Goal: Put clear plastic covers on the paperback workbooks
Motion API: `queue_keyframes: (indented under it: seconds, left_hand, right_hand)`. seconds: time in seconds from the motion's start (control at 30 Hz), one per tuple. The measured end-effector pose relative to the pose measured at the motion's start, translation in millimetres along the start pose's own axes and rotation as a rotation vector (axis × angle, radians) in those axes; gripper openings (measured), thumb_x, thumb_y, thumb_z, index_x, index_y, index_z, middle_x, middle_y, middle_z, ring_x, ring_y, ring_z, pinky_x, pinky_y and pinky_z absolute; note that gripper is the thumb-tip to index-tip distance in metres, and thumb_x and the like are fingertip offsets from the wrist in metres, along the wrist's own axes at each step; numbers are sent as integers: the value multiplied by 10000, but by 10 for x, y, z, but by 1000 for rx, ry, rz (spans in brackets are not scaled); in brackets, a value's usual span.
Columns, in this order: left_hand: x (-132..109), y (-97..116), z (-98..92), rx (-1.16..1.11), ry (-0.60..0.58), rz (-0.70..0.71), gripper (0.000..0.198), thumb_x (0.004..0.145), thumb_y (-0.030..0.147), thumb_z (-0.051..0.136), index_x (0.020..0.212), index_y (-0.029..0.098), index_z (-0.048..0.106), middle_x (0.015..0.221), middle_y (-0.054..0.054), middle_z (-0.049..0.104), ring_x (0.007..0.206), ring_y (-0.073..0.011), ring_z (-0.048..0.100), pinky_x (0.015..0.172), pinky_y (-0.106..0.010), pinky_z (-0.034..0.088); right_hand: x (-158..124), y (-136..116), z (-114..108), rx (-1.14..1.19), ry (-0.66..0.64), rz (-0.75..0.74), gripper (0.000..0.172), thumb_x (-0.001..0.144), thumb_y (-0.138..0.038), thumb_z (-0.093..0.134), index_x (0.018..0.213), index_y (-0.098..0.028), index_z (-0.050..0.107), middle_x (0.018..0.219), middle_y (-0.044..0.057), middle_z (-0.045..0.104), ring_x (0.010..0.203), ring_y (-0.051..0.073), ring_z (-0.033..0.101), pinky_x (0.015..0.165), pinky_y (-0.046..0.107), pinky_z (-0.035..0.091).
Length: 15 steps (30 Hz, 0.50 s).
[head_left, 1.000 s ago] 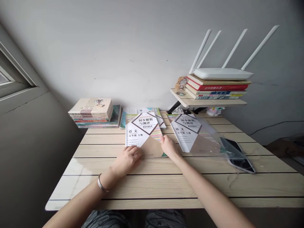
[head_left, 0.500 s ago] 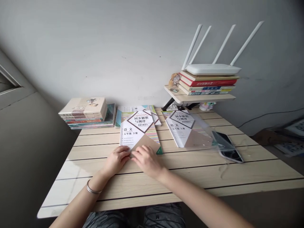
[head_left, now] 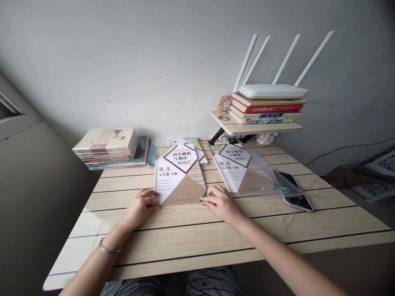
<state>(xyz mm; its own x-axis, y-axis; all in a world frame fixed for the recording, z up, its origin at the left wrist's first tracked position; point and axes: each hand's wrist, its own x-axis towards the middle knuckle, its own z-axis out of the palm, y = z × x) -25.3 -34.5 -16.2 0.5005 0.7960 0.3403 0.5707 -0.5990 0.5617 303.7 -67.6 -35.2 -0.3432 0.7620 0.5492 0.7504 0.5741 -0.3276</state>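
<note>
A workbook (head_left: 179,176) with a white, brown and striped cover lies flat before me on the wooden table (head_left: 173,242). My left hand (head_left: 142,206) pinches its lower left corner, thumb and fingers together. At its lower right corner, my right hand (head_left: 222,204) is closed on the green edge. Behind this workbook, and partly covered by it, lie other booklets (head_left: 154,148). A second, similar workbook (head_left: 230,168) rests to the right, with a clear plastic cover (head_left: 262,181) spread over and beyond its right side.
A phone (head_left: 293,191) lies at the right, partly under the clear plastic. Stacked books (head_left: 105,142) stand at the back left. On a small raised shelf (head_left: 262,128) at the back right, a white router (head_left: 273,91) sits on more books (head_left: 268,109).
My hands have moved apart from the middle of the workbook's lower edge, the left one to the left corner and the right one to the right corner. The view has shifted slightly.
</note>
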Motion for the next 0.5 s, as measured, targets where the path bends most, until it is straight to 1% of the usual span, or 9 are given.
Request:
queue_keyframes:
  seconds: [0.03,0.1,0.13,0.2,0.27,0.33,0.4,0.43,0.5]
  left_hand:
    - [4,4,-3,-54,-3,-76,129,729,305,680,649,205,691,1027,-75,638,925,-212,593,817,-368,510]
    - [31,9,7,-183,41,-266,190,711,360,680,666,177,659,1066,-92,592,894,-206,610,782,-356,524]
    - [57,10,20,-256,80,-376,223,717,390,665,718,168,640,1058,-100,582,862,-202,622,751,-354,532]
    - [139,9,59,-400,159,-588,293,750,424,619,884,166,579,998,-100,590,776,-189,638,667,-349,540]
    - [247,10,112,-467,198,-737,347,784,402,583,1032,177,491,938,-84,606,719,-179,638,604,-326,528]
    - [363,20,172,-411,219,-815,393,793,339,579,1122,183,432,921,-76,618,722,-178,634,610,-309,508]
    - [463,41,228,-327,241,-860,439,783,273,586,1174,176,412,922,-80,627,770,-191,632,648,-305,489]
    - [504,55,251,-308,249,-880,449,778,246,586,1186,168,416,922,-85,631,798,-202,631,665,-306,480]
    - [563,85,284,-321,252,-913,411,778,208,567,1167,148,452,921,-103,640,832,-221,631,673,-309,469]
  right_hand:
    - [-46,54,-25,27,2,21,118,802,-261,650,880,-252,738,766,41,568,762,173,511,691,318,420]
    - [-111,124,-40,105,-9,76,147,825,-267,611,907,-251,732,808,51,572,755,172,521,699,332,452]
    - [-124,147,-33,158,-21,114,153,830,-281,599,900,-247,730,851,60,578,767,173,531,706,337,469]
    - [-101,183,7,281,-44,229,171,827,-330,588,850,-233,727,985,86,578,852,188,556,715,337,499]
    - [1,224,71,408,-45,384,196,805,-372,598,848,-217,710,1094,101,567,951,209,568,739,332,516]
    - [178,277,147,513,-8,579,241,776,-368,619,949,-210,672,1125,98,587,987,211,581,791,338,514]
    - [401,337,220,585,30,759,341,757,-331,629,1073,-204,612,1143,91,611,1003,197,593,864,343,488]
    - [516,368,251,606,41,824,372,757,-317,625,1108,-199,589,1165,92,612,1032,193,588,892,337,471]
    - [724,423,290,624,38,885,378,757,-319,621,1108,-184,587,1169,104,624,1071,199,582,904,326,459]
